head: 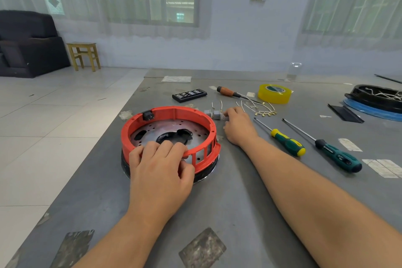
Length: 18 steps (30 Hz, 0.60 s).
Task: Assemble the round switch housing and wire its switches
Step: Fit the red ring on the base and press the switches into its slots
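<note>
The grey table (239, 202) carries everything, and the red housing (169, 115) on its left half serves as the landmark. The housing is a round, open ring with slotted windows along its near-right wall, seated on a black base (206, 177) with a perforated metal plate (165, 130) inside. A black switch (148, 115) sits in the ring's far-left wall.

The left hand (159, 172) grips the housing's near rim, fingers curled over the edge and thumb against the outer wall. The right hand (238, 127) lies just right of the housing, fingers bent toward small grey switches (214, 114) beside the ring's far-right edge; whether it pinches one I cannot tell.

Far right of the housing rests a black dish (376, 95) on a blue ring (374, 112). Right and beyond the housing stands a yellow tape roll (274, 93). Right of the housing lie a teal screwdriver (335, 154) and a green-yellow screwdriver (287, 142). Beyond it are a wooden-handled screwdriver (228, 92) and a black bit case (189, 95). Between tape and right hand lie short wires (261, 109) with brass terminals.
</note>
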Each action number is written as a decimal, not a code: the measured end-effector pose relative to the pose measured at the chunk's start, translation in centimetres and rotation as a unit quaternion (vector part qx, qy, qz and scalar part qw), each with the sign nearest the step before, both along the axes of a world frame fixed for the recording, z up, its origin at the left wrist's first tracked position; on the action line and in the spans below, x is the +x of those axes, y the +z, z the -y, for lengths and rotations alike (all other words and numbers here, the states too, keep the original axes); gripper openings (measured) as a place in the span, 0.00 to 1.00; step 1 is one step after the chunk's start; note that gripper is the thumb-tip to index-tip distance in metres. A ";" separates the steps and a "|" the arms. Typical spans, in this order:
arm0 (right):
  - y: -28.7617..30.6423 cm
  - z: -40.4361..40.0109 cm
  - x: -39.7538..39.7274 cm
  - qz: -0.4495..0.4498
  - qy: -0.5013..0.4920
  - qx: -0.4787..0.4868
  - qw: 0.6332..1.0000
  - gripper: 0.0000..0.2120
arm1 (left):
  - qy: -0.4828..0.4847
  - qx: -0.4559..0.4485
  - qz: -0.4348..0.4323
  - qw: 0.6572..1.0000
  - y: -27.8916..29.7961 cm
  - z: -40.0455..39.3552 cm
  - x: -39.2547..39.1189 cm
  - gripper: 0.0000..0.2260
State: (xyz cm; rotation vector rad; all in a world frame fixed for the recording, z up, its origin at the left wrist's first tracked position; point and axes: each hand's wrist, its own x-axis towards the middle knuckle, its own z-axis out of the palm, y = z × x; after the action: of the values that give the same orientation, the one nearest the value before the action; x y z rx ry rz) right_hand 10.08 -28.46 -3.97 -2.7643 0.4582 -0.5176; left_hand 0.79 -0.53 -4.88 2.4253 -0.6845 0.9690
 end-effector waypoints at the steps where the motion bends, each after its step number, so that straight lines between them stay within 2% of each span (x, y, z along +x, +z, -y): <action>1: 0.0 -0.1 -0.3 0.003 -0.002 0.004 1.000 0.18 | -0.001 0.001 0.000 1.000 0.0 -0.1 -0.1 0.05; 5: 0.1 -0.9 -2.6 0.019 -0.008 0.001 1.000 0.16 | -0.011 -0.006 -0.016 1.000 0.3 -0.1 -0.3 0.06; 9: 0.2 -2.5 -6.9 0.071 0.037 -0.024 0.996 0.16 | -0.019 -0.014 -0.020 1.000 0.7 -0.1 -0.7 0.08; 15: 0.6 -5.1 -13.4 0.147 0.151 0.067 0.975 0.13 | -0.023 -0.005 -0.019 1.000 0.6 -0.1 -1.1 0.06; 18: 0.5 -6.3 -15.2 0.187 0.213 0.089 0.955 0.13 | -0.034 0.011 -0.025 0.999 0.6 -0.2 -1.3 0.10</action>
State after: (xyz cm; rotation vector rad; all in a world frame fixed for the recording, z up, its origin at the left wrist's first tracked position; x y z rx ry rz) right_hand -5.15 -22.16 -3.48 -2.4090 -0.1689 -0.8150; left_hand -0.53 -0.33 -4.26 2.4195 -0.7584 0.8759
